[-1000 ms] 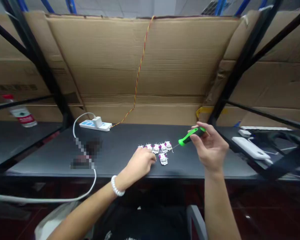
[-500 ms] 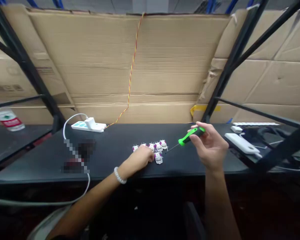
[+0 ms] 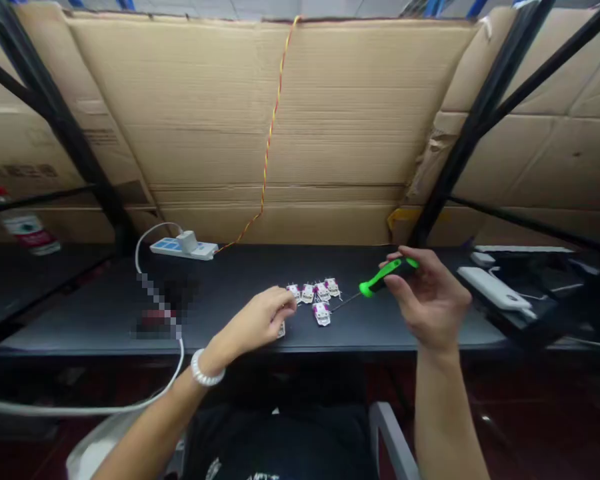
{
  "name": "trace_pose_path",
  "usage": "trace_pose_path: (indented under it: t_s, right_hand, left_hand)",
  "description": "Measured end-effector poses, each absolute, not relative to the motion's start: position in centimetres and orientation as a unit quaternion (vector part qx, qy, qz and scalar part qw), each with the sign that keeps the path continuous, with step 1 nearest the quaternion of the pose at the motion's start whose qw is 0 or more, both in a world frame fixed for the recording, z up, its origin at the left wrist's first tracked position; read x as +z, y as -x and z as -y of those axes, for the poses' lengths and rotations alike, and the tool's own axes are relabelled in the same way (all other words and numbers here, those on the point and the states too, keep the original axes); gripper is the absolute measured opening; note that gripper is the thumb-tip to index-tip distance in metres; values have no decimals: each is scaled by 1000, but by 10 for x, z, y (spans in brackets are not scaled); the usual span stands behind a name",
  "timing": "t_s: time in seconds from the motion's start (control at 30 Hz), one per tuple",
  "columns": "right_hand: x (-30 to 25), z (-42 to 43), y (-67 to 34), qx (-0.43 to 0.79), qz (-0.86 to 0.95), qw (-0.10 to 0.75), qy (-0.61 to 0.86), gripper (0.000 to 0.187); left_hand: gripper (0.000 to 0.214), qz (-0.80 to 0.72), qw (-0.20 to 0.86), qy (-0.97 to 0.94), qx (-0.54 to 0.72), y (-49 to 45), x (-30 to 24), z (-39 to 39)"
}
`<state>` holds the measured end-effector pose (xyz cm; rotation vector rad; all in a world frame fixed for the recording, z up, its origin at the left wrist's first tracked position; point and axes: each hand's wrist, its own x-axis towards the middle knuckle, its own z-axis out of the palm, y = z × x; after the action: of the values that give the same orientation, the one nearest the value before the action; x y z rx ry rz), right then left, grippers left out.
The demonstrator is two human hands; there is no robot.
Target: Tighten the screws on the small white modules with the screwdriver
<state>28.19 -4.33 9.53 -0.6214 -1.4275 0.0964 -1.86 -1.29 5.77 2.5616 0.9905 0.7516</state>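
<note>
My right hand (image 3: 433, 297) grips a green-and-black screwdriver (image 3: 387, 275). Its thin shaft slants down left, with the tip close to a small white-and-purple part (image 3: 322, 313) on the black tabletop. Behind that part, several similar ones with thin pins (image 3: 321, 291) stand in a row. My left hand (image 3: 263, 317), with a white coiled band on the wrist, is left of them with bent fingers. A small white part (image 3: 281, 329) shows at its fingertips, mostly covered by the hand.
A white power strip (image 3: 205, 251) with a plugged-in adapter lies at the back left. Its white cable (image 3: 181, 360) runs over the front edge. Black metal posts (image 3: 467, 127) flank the space, cardboard (image 3: 205, 120) lines the back. A white device (image 3: 495, 288) and cables lie right.
My left hand has moved left and nearer, away from the front part, and a small white part now shows under it. The screwdriver tip is closer to the front part. The view has shifted slightly.
</note>
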Motion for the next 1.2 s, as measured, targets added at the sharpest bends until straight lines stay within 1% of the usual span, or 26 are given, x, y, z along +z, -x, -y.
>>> trace_pose_path:
  t_s: [0.2,0.37,0.53,0.83,1.2]
  right_hand:
    - [95,43,-275,51,658,697,280,43]
    - [94,43,-272,51,667,691,274,46]
    - [94,44,-269,56,674,685,271,47]
    - [92,43,-264,51,682,672,284,42]
    - [91,42,-262,51,693,661,283,44]
  left_hand:
    - [22,-348,184,-874,283,37,33,27]
    - [21,-358,211,-863,286,41,20,26]
    - [22,-361,224,-867,261,41,19,25]
    - [25,-355,222,-868,268,43,19,26]
    - [22,-359,224,-864,274,41,15,26]
